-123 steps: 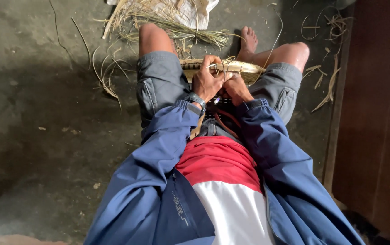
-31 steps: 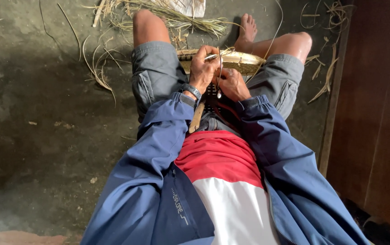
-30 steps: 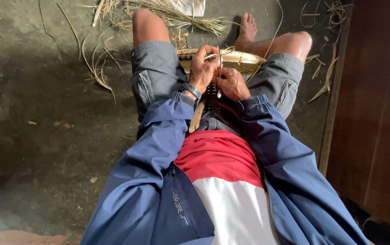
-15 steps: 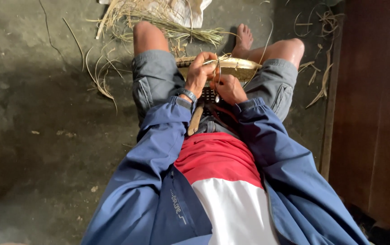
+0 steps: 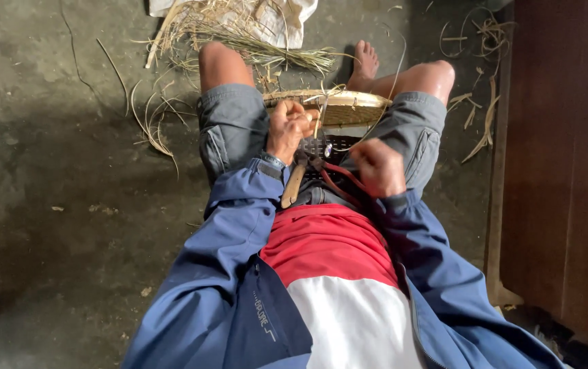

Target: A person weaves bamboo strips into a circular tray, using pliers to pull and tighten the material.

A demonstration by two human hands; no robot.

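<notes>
Stretching across most of the view, the rough concrete floor (image 5: 68, 205) is grey and stained, and a dark wooden panel (image 5: 560, 171) stands upright along its right edge. Next in size is the seated person, whose blue jacket (image 5: 225, 273) hangs open over a red and white shirt (image 5: 335, 273), with grey shorts (image 5: 229, 130) covering the spread thighs and one bare foot (image 5: 364, 63) resting on the floor beyond the right knee. Beyond the knees a pile of dry straw (image 5: 239, 31) lies on a pale cloth (image 5: 287, 14), and loose strands (image 5: 150, 123) are scattered on the floor beside the left thigh. Between the thighs sits a woven bamboo basket (image 5: 342, 108), its pale rim facing the camera and its darker open weave running down toward the lap. The left hand (image 5: 290, 126) is closed in a fist on a thin bamboo strip (image 5: 323, 113) at the near side of the rim, a watch band showing at its wrist. The right hand (image 5: 378, 166) is also curled shut, held apart from the left and nearer the body, just below the basket (what it grips is too small to make out, though a fine strand runs up from about there). A wooden handle (image 5: 294, 186) lies slanted in the lap beside red cords (image 5: 338, 183).
</notes>
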